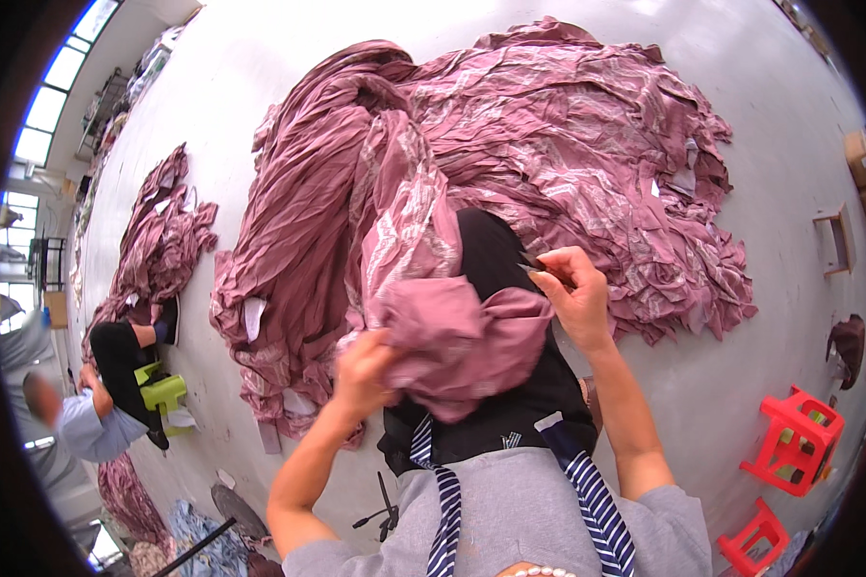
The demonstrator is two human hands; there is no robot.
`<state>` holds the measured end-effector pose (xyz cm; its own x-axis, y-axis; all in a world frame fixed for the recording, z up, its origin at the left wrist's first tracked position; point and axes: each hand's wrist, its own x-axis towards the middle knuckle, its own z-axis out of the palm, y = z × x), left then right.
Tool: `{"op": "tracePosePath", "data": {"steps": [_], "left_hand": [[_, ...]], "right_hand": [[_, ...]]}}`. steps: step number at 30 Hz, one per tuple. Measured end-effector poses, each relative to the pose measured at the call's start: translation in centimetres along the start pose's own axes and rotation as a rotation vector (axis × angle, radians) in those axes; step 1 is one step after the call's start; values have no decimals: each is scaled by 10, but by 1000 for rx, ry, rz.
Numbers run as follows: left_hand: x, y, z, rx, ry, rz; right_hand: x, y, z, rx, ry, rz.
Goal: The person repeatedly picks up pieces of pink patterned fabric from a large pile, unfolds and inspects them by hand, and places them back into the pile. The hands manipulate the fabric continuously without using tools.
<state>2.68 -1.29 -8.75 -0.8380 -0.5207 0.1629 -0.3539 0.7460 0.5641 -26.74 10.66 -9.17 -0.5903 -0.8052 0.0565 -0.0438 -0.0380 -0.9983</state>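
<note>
A bunched piece of dusty-pink fabric [462, 337] lies over my lap, partly smeared by motion. My left hand [364, 373] is closed on its left edge. Just above the right side of the cloth, my right hand [575, 293] pinches small dark thread snips [530, 263], their pointed tips showing past the fingers. The snips are apart from the fabric. From my lap the cloth runs on into a large heap of the same pink fabric [548, 135] with pale printed bands, spread across the floor ahead.
At the left a person [96, 423] sits on a green stool [166, 396] beside another pink fabric pile [159, 236]. Red plastic stools [797, 440] stand at the right, near a small wooden stool [835, 240]. Cardboard boxes [861, 162] line the far right edge.
</note>
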Motion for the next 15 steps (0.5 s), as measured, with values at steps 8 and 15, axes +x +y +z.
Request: {"op": "tracePosePath", "data": {"steps": [8,15], "left_hand": [[-215,-140,-304,991,902,-618],[-256,-253,-265,779,283,-1148]], "right_hand": [[19,105,-45,-147,136,209],[18,210,-152,-603,473,437]]}}
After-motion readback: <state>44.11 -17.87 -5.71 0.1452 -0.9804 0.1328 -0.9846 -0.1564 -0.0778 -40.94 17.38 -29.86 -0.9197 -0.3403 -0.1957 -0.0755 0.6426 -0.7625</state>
